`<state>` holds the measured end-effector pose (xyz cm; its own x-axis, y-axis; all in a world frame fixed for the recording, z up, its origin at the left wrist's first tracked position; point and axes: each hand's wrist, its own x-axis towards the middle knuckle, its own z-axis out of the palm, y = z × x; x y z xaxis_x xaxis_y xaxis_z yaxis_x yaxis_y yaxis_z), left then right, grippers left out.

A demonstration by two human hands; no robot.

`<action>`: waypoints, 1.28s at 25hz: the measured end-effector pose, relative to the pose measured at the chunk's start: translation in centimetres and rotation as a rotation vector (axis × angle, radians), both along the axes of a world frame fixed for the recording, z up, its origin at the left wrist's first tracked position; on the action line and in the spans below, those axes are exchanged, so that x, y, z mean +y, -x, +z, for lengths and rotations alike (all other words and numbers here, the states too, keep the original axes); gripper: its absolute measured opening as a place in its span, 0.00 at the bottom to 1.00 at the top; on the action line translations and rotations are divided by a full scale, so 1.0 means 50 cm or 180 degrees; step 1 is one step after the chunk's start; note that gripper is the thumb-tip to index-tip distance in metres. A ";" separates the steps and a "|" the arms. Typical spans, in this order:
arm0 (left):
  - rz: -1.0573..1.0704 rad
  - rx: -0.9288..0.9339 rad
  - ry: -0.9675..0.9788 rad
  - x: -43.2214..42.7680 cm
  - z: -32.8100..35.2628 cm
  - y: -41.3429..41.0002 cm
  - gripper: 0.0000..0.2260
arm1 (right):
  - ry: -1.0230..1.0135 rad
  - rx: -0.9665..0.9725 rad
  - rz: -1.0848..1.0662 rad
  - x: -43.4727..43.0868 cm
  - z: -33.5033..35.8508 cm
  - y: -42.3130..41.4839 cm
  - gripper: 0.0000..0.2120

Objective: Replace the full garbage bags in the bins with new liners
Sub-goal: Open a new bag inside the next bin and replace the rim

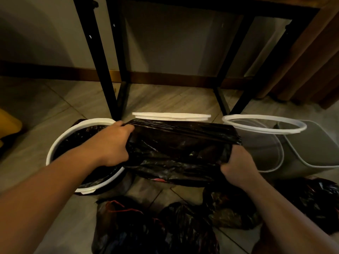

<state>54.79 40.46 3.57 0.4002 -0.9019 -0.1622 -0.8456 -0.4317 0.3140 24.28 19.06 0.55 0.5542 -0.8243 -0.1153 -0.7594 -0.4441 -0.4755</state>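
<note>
**Black liner stretched between both hands over the middle bin**

The left hand (111, 143) and right hand (236, 165) each grip one end of a black bin liner (179, 149), fingers curled tight into the bunched plastic. The film is pulled taut between them. The left hand holds the liner's upper left edge, and the right hand clamps its lower right corner, slightly nearer the camera. The liner spans the whole gap between the hands and hangs just in front of the white rim of the middle bin (171, 116), hiding most of that bin's body.

Just left of the left hand stands another white-rimmed bin (53, 149), already lined with black plastic (82, 136); the left forearm crosses above it. To the right, a white retaining ring (264, 123) sits beside a tilted grey bin (311, 149). In the dim light it seems to rest on a pale container, though that is not certain.

Several full, tied black garbage bags (183, 226) lie on the tiled floor (165, 99) nearest the camera, below both forearms. Black metal table legs (95, 57) rise behind the bins, and a yellow object (9, 123) shows at the left edge.
</note>
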 end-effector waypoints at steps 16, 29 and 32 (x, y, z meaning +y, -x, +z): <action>-0.0414 0.0698 -0.1523 -0.285 -0.192 0.032 0.16 | -0.1007 0.1786 0.1453 -0.036 -0.211 -0.367 0.16; 0.0228 0.0527 -0.1775 -0.328 -0.286 0.049 0.31 | -0.0222 0.0790 0.1026 -0.032 -0.120 -0.267 0.09; -0.0184 0.0265 -0.1717 -0.318 -0.250 0.047 0.18 | 0.0387 0.0531 0.0743 -0.045 -0.107 -0.259 0.07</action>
<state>52.45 24.57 -8.93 0.3186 -0.7021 -0.6368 -0.8544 -0.5037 0.1279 37.21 16.81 -4.80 0.7118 -0.6904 -0.1289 -0.6934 -0.6616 -0.2855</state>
